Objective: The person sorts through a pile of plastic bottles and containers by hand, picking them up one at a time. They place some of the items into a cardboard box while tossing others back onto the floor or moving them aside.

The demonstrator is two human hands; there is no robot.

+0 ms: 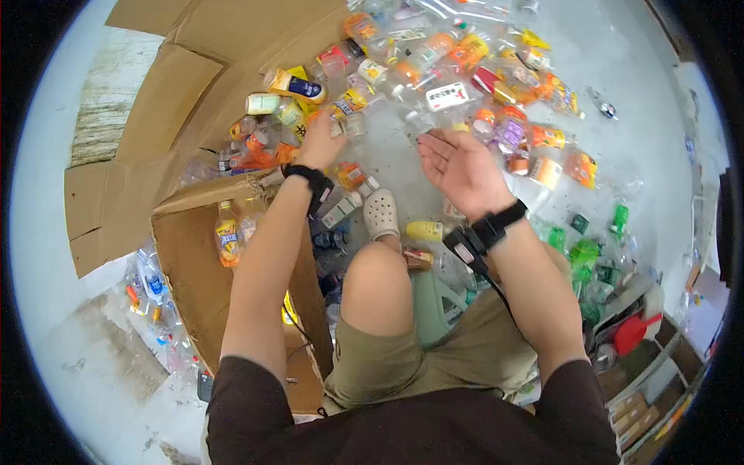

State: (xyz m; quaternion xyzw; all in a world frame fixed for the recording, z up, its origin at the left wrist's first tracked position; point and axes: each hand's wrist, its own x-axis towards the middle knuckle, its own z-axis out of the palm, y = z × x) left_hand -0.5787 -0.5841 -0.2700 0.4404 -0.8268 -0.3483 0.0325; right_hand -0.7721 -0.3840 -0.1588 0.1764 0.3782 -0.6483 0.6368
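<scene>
My left hand (322,141) reaches into the pile, its thumb apart from the fingers. The fingertips meet the near end of a clear plastic bottle with a yellow label (350,101); no firm grip on it shows. My right hand (463,167) is open and palm up, with its fingers stretched out and nothing in it. Beyond it lies a clear bottle with a white label (447,96). A bottle with a purple label (511,135) and one with an orange label (548,137) lie to its right. Each wrist wears a black strap.
An open cardboard box (186,287) beside my left arm holds an orange-drink bottle (227,235). Cardboard sheets (174,101) stand behind it. Green bottles (583,256) are gathered at the right, near a crate with a red item (637,335). A pale green stool (431,306) is below me.
</scene>
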